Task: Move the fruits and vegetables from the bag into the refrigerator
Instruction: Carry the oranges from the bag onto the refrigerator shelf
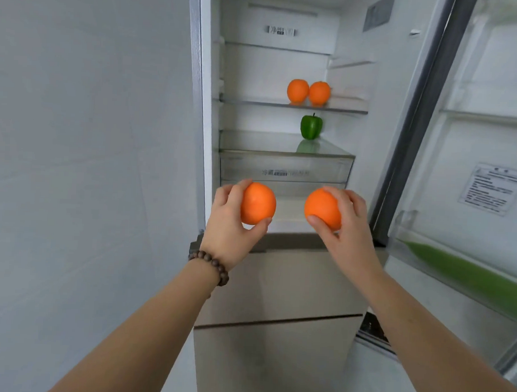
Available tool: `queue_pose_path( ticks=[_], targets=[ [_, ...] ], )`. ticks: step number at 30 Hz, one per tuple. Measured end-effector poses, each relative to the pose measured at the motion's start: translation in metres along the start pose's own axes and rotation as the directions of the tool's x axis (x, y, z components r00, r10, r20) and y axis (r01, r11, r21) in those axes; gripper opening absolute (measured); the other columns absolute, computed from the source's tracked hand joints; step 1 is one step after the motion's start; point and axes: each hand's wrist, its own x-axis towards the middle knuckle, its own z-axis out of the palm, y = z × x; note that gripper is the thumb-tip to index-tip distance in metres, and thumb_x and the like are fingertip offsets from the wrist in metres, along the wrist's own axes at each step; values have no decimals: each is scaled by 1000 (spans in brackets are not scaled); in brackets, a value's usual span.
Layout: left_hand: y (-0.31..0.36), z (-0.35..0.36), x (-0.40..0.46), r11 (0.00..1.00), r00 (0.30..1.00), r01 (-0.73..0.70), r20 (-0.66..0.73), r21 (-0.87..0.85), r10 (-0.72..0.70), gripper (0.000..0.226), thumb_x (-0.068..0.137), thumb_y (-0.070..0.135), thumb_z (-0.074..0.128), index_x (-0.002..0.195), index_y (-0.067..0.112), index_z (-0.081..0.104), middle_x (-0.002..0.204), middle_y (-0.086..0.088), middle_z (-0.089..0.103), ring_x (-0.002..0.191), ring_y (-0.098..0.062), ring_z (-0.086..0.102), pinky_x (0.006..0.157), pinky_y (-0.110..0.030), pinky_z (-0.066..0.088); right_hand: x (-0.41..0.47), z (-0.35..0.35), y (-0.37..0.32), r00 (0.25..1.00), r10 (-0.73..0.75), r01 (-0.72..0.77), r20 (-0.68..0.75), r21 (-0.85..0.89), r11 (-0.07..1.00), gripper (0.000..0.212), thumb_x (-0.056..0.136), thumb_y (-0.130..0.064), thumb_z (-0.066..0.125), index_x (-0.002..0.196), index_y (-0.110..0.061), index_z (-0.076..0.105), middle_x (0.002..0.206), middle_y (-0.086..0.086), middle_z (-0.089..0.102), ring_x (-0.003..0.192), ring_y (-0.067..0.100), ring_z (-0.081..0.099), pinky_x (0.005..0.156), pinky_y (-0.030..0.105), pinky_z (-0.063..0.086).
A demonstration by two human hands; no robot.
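Observation:
My left hand (228,224) grips one orange (258,203) and my right hand (349,226) grips a second orange (323,209). Both are held up in front of the open refrigerator (202,104), level with its lower drawers. Inside, two more oranges (298,91) (320,92) sit side by side on a glass shelf (255,103). One shelf lower stands a green bell pepper (311,127), upright. The bag is out of view.
The fridge door (475,146) stands open at the right; a long green vegetable (467,273) lies in its lower door bin. A clear drawer (285,169) sits below the pepper's shelf. A plain wall (84,158) fills the left. Closed beige lower drawers (280,288) are beneath my hands.

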Motion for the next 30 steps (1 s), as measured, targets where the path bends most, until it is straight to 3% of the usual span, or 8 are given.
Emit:
queue_pose_path(
  ticks=[4, 8, 12, 15, 22, 30],
  targets=[
    [-3, 6, 67, 995, 993, -103, -54, -6, 102, 71, 75, 28, 75, 136, 25, 39, 129, 0, 38, 107, -9, 44, 87, -5, 32, 73, 9, 18, 994, -36, 36, -100, -9, 999, 78, 70, -16, 80, 136, -23, 39, 138, 10, 29, 113, 9, 36, 90, -3, 24],
    [-2, 11, 142, 982, 976, -188, -113, -20, 185, 71, 74, 28, 76, 135, 24, 40, 127, 0, 39, 102, -6, 43, 83, 7, 27, 151, 17, 39, 978, -74, 72, -194, -18, 997, 81, 72, -14, 77, 140, -24, 34, 138, 11, 31, 114, 7, 36, 92, 9, 30],
    [4, 28, 229, 968, 957, -252, -149, -1, 249, 73, 72, 26, 77, 136, 24, 42, 127, -4, 37, 103, -7, 42, 83, 8, 25, 232, 20, 60, 970, -103, 104, -220, -7, 995, 82, 74, -23, 77, 141, -28, 29, 137, 6, 35, 106, 0, 35, 83, -5, 26],
    [8, 46, 301, 958, 952, -280, -110, 62, 285, 74, 71, 26, 78, 136, 28, 41, 127, -6, 36, 104, -10, 43, 89, -4, 29, 294, 15, 77, 973, -94, 86, -213, -44, 995, 82, 74, -30, 76, 141, -29, 29, 138, 8, 37, 110, 7, 39, 90, 16, 31],
    [-10, 94, 438, 972, 987, -159, 42, 174, 154, 95, 68, 27, 82, 144, 21, 26, 138, -10, 40, 122, -24, 46, 99, -32, 37, 412, 23, 133, 979, -92, 64, -179, -158, 985, 84, 68, -32, 80, 140, -25, 36, 137, 10, 43, 122, 26, 45, 98, 33, 36],
    [-44, 138, 506, 887, 922, -243, 376, 392, 86, 85, 68, 29, 82, 140, 20, 37, 136, -10, 44, 120, -27, 47, 97, -33, 40, 465, 40, 181, 989, 47, 7, 139, -362, 932, 88, 68, -31, 80, 141, -18, 33, 136, 16, 36, 122, 32, 43, 100, 37, 35]
  ],
)
